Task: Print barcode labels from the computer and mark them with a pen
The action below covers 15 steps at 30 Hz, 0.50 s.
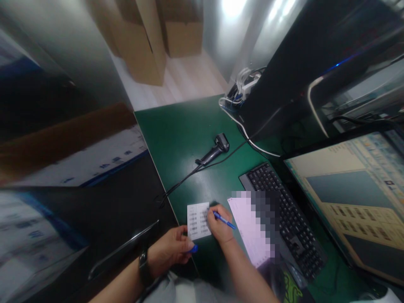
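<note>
My right hand (221, 225) is closed around a blue pen (226, 221), its tip end at the right edge of a white sheet of barcode labels (198, 219). The sheet lies on the green tabletop (186, 126), near its left edge. My left hand (173, 246), with a dark band on the wrist, is at the sheet's lower left corner. Between its fingers is a small blue pen cap (193, 248). Whether its fingers also grip the paper is hard to make out.
A black barcode scanner (214, 150) lies beyond the sheet, its cable crossing the table. To the right are a pink paper (249, 231), a keyboard (284, 210) and a lit monitor (353, 185). Cardboard boxes (142, 46) stand past the far edge.
</note>
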Motion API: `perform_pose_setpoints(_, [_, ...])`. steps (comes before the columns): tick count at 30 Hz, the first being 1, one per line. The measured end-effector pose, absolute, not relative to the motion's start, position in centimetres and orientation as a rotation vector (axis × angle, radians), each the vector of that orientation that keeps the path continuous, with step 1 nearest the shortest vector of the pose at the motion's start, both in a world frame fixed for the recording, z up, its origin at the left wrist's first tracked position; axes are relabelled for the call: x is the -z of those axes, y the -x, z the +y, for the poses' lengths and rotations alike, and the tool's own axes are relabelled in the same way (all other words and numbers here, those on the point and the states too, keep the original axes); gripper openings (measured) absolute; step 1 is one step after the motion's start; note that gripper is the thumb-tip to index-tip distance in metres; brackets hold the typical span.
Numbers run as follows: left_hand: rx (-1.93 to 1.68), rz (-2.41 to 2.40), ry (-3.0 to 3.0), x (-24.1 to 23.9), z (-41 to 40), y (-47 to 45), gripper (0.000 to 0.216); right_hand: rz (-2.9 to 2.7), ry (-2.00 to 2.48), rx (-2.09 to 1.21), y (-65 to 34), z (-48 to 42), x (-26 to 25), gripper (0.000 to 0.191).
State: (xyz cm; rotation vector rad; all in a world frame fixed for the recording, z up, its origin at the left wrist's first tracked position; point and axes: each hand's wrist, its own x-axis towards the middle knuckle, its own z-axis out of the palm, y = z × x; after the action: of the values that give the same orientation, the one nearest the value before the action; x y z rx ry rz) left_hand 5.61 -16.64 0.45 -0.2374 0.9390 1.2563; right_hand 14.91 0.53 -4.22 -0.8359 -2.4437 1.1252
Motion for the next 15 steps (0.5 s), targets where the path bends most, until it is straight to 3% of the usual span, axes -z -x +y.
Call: perform_pose_setpoints(15, [-1.258,0.951,0.251,-1.17,-16.31,-5.53,0.048,-2.392,0.874,-1.220,-14.89,0.43,3.77,0.015])
